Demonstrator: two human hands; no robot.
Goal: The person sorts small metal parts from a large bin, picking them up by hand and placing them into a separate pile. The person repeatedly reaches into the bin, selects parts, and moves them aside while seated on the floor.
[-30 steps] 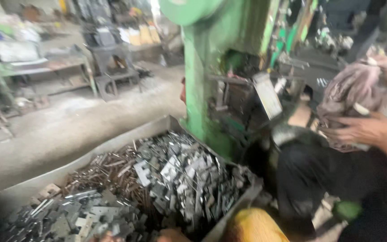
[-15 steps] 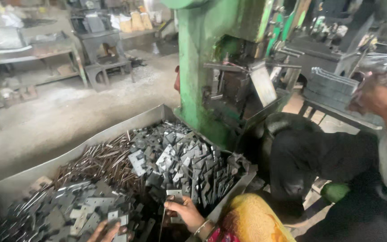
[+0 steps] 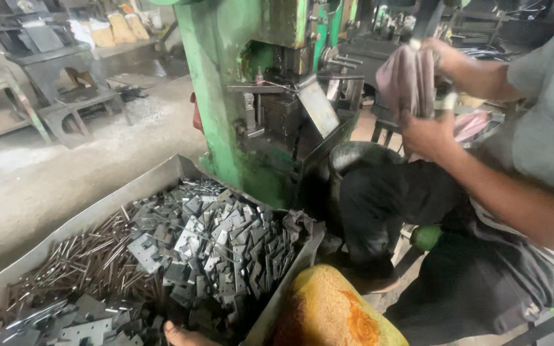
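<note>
Workshop: green press, concrete floor

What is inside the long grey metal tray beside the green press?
The grey metal tray holds flat stamped grey plates and thin rods; its floor is hidden beneath them.

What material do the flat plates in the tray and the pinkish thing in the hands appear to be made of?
Flat plates: likely bare sheet metal, grey with dull glints, sharp stamped edges and holes. Tray: probably the same, with thin grey folded walls. Pinkish thing: looks like soft woven cloth, since it hangs in folds between the two hands.
</note>
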